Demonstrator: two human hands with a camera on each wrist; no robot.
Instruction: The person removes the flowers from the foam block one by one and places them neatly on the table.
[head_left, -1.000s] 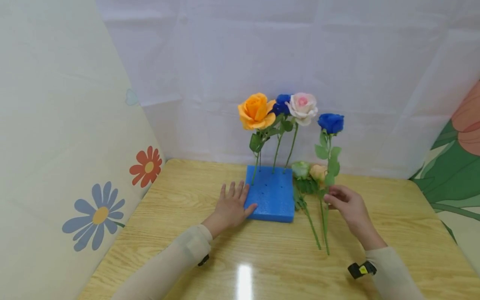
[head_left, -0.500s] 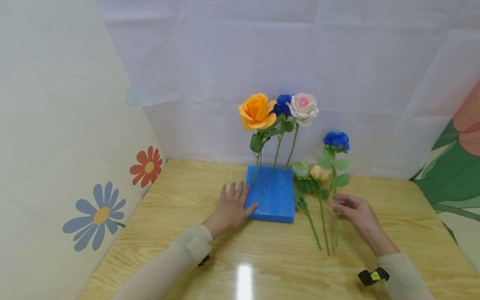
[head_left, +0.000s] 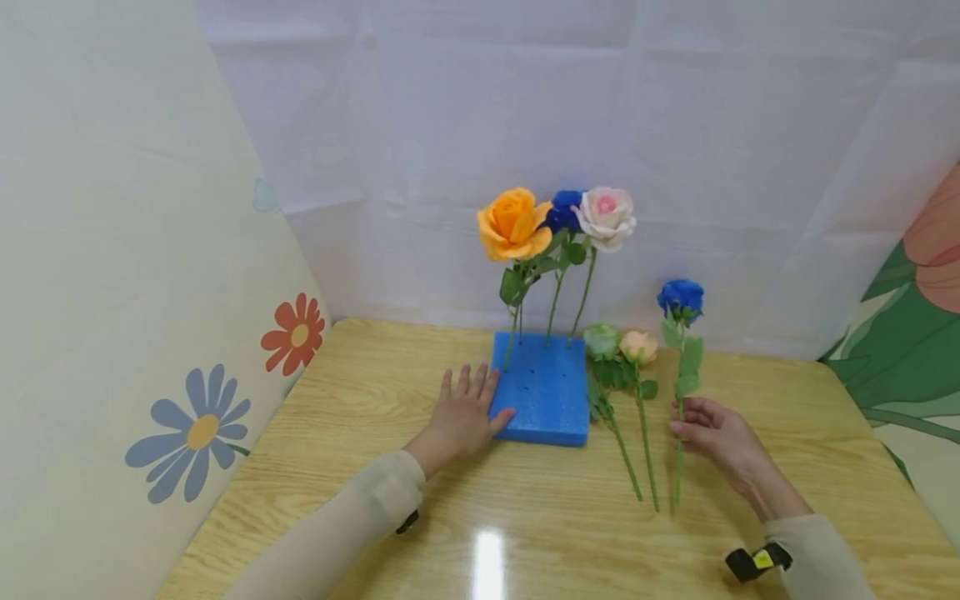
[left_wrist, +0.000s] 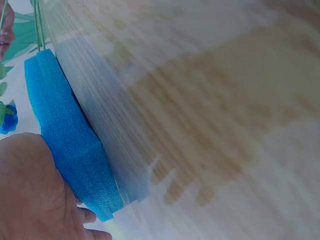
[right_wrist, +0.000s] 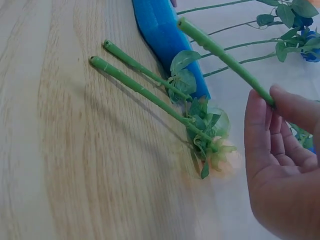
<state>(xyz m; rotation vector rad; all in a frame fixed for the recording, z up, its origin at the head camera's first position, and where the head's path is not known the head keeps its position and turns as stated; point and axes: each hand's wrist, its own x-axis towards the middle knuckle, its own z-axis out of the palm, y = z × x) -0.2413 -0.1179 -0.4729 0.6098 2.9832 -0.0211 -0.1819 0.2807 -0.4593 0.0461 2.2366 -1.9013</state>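
Note:
My right hand (head_left: 723, 442) pinches the green stem of a blue rose (head_left: 681, 300) between thumb and fingers, with the bloom up. In the right wrist view the held stem (right_wrist: 225, 57) slants above the tabletop, its cut end free. My left hand (head_left: 461, 417) lies with fingers spread at the left edge of a blue foam block (head_left: 540, 400), thumb on its near corner. Standing in the block are an orange rose (head_left: 513, 223), a pale pink rose (head_left: 606, 217) and a blue flower (head_left: 564, 210) partly hidden behind them. Small holes show in the block's top.
Between the block and my right hand lie a pale green flower (head_left: 602, 340) and a peach rose (head_left: 639, 347), stems toward me on the wooden table (head_left: 420, 533). A white cloth backdrop (head_left: 450, 125) rises behind the table, with floral-printed panels at either side.
My right hand has moved right and slightly toward me, carrying the blue rose away from the lying flowers; its bloom is lower. The left hand and the block have stayed put.

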